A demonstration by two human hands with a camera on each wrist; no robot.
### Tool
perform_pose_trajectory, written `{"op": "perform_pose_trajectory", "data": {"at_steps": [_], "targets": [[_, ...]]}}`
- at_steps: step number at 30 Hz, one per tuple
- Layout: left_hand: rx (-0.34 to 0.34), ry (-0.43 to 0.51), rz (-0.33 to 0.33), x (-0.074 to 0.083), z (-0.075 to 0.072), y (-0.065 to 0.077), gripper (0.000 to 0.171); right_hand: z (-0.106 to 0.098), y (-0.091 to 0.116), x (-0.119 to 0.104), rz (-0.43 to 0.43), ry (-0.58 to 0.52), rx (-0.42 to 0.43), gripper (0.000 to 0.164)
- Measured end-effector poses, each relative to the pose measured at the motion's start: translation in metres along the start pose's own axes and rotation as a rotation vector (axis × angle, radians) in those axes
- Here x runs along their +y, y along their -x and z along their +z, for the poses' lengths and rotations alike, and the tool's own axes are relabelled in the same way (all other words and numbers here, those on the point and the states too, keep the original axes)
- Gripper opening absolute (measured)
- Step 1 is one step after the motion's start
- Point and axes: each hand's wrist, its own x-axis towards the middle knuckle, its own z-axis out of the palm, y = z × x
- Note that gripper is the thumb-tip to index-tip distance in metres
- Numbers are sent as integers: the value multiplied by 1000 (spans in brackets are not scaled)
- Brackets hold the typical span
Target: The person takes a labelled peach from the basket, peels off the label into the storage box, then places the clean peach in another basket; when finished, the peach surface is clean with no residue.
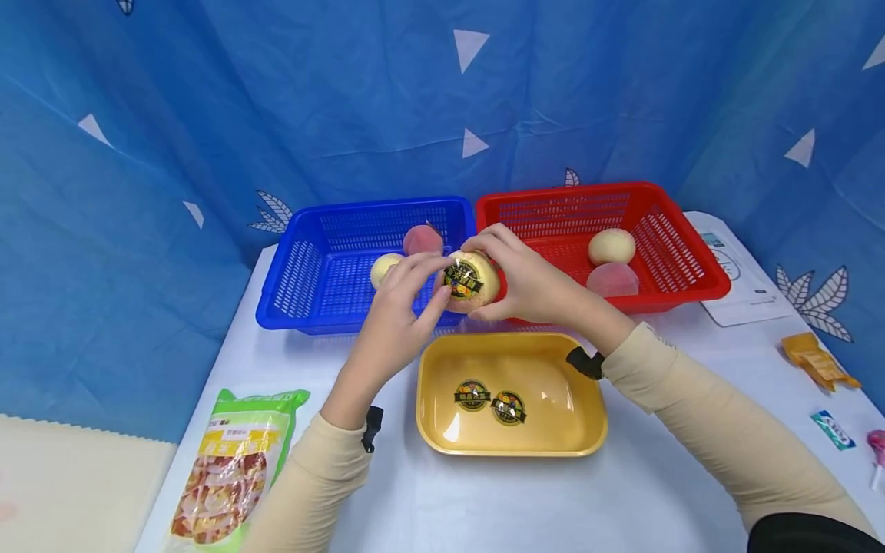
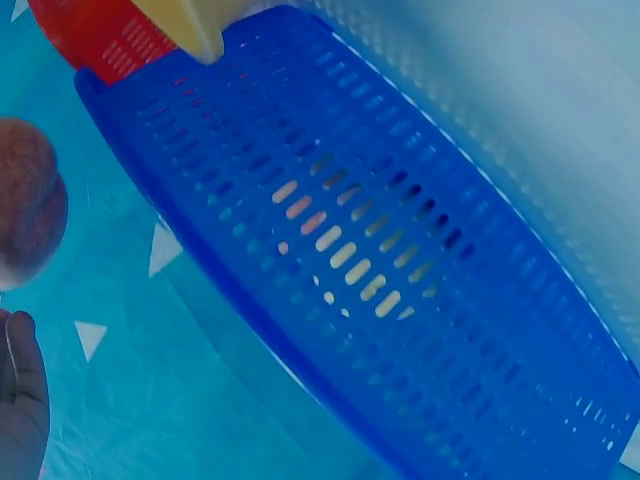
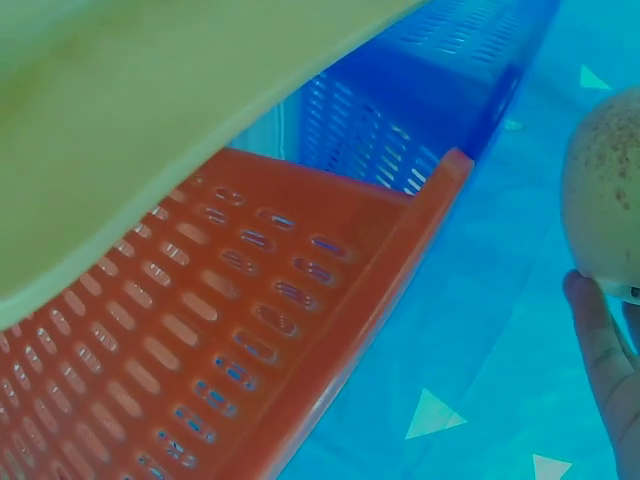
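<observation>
Both my hands hold a round yellow fruit [image 1: 487,286] with a pinkish side, raised in front of the two baskets. A black and gold round sticker [image 1: 462,278] lies on its face. My right hand [image 1: 528,280] grips the fruit from the right, thumb below and fingers above. From the left, my left hand [image 1: 397,311] touches it with finger and thumb beside the sticker's edge. The left wrist view catches the fruit [image 2: 25,200] and part of the left hand [image 2: 25,390]. Speckles show on the fruit [image 3: 608,190] in the right wrist view.
A blue basket [image 1: 276,296] and a red basket [image 1: 712,280] each hold a pink fruit and a yellow one. Nearer stands a yellow tray [image 1: 512,447] with two stickers inside. A green food bag [image 1: 228,468] lies left; wrapped sweets [image 1: 819,359] lie right.
</observation>
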Motion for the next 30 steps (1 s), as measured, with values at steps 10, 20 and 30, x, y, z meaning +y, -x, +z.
{"op": "perform_pose_trajectory", "data": {"at_steps": [10,20,30], "targets": [[-21,44,23,0,10,-4,26,-1,4,-1,-1,30,-7,70],[-24,75,-2,2,14,-5,21,0,6,3,-43,73,-22,67],[-44,92,-85,5,18,-10,21,2,10,8,-95,130,-31,68]]}}
